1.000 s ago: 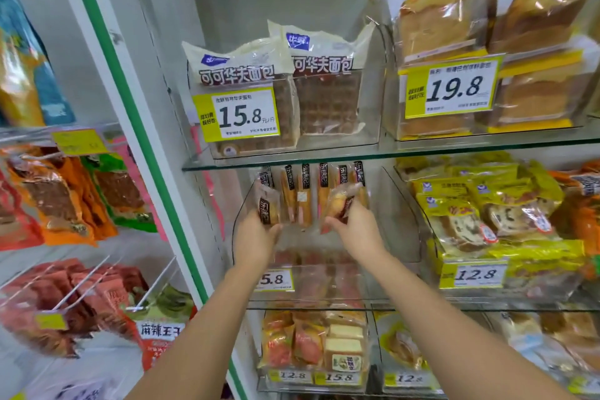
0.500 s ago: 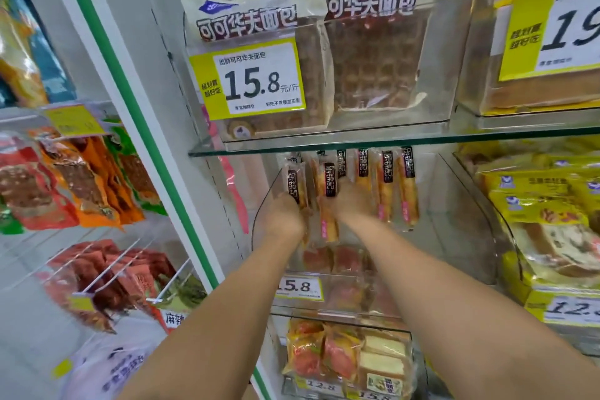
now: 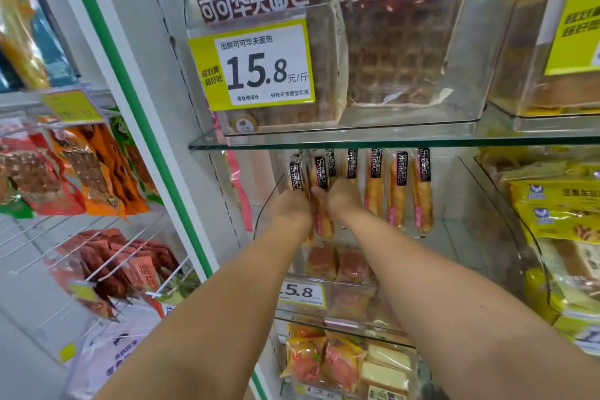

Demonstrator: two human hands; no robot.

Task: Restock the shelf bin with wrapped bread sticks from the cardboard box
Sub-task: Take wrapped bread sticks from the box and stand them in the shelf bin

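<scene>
- The left hand point(image 3: 289, 209) and the right hand point(image 3: 344, 201) are both far inside the clear shelf bin point(image 3: 454, 237), side by side and almost touching.
- One wrapped bread stick point(image 3: 320, 221) stands between them and touches both. Its long way runs up and down, with the black label on top.
- Only the backs of the hands show. The fingers are hidden, so I cannot tell if they squeeze a stick or lie flat.
- The row of bread sticks point(image 3: 396, 191) stands just to the right, against the back of the bin, under the glass shelf point(image 3: 357, 140). The right hand is nearer to it.
- The sticks are long, thin and golden, in shiny, crinkly wrap. They will likely slide and tip.
- The bin is hard and see-through, with curved sides.
- The stick should stay standing up to join the row.
- The cardboard box is not in view.
</scene>
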